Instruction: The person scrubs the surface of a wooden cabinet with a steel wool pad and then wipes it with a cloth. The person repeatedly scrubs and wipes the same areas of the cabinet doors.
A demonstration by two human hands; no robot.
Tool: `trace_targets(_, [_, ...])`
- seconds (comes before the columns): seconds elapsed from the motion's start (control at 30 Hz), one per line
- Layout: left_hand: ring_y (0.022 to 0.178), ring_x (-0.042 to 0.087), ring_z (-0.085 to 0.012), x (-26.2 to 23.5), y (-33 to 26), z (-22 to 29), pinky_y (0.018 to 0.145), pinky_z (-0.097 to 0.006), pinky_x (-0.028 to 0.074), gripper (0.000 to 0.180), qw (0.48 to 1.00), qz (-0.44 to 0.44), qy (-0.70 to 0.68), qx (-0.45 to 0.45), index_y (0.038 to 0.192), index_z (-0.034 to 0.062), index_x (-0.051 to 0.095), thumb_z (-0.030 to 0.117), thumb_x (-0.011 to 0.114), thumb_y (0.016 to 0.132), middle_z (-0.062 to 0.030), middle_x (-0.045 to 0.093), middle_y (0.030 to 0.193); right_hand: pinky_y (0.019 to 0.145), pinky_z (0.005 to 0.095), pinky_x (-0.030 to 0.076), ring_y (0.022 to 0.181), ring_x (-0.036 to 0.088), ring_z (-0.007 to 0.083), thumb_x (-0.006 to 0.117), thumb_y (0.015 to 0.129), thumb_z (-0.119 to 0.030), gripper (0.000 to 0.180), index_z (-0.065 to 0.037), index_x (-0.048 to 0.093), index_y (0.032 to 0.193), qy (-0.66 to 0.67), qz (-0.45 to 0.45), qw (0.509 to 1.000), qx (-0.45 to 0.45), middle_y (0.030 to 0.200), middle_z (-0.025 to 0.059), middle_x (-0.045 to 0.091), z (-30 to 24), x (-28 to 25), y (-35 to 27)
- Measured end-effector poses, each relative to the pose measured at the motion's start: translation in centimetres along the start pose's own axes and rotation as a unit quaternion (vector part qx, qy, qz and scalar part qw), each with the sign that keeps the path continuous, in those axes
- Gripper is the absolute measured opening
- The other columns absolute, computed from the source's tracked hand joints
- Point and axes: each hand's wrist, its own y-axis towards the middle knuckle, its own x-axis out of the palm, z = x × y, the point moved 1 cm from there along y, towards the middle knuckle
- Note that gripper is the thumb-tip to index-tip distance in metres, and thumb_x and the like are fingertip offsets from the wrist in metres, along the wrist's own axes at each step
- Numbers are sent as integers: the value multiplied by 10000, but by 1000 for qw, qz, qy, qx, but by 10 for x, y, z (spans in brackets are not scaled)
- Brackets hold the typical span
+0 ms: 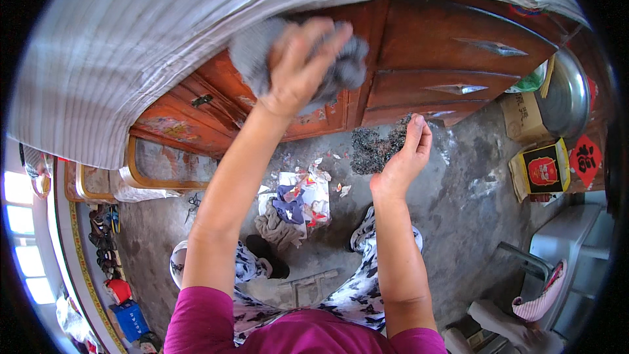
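Note:
My left hand (pixel 295 69), blurred by motion, presses a bunched grey cloth (pixel 252 52) against the front of a red-brown wooden cabinet (pixel 350 82). Cloth shows on both sides of the fingers. Patches of coloured paper residue (pixel 167 128) cling to the cabinet's left door. Lower and to the right, my right hand (pixel 403 160) is closed on a dark, tangled scouring pad (pixel 373 151), apart from the cabinet. The pad hangs out to the left of the palm, over the floor.
Paper scraps and rags (pixel 288 206) lie on the concrete floor between my feet. A striped cover (pixel 118 65) drapes over the cabinet top. Wood-framed stools (pixel 167 183) stand at left. Boxes (pixel 540 167), a metal basin (pixel 567 95) and a grey chair (pixel 557 242) are at right.

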Motion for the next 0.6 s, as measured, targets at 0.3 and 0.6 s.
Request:
trace_targets(0.3, [1434, 491, -243, 42, -205, 18, 1193, -390, 461, 563, 883, -412, 50, 220, 1481, 86, 582, 34, 573, 921, -88, 534, 1493, 961, 275, 442, 1038, 567, 112, 724, 1036, -325, 344, -35, 611, 1181, -5, -19, 999, 46, 1113, 15, 624, 5, 10, -7])
trace_targets(0.6, [1036, 661, -282, 19, -34, 27, 935, -401, 534, 640, 996, -77, -31, 16, 1384, 164, 722, -50, 672, 783, -103, 640, 1233, 932, 290, 454, 1015, 557, 121, 738, 1012, -211, 482, -27, 500, 1389, 81, 49, 995, 36, 1112, 26, 594, 11, 1, 8])
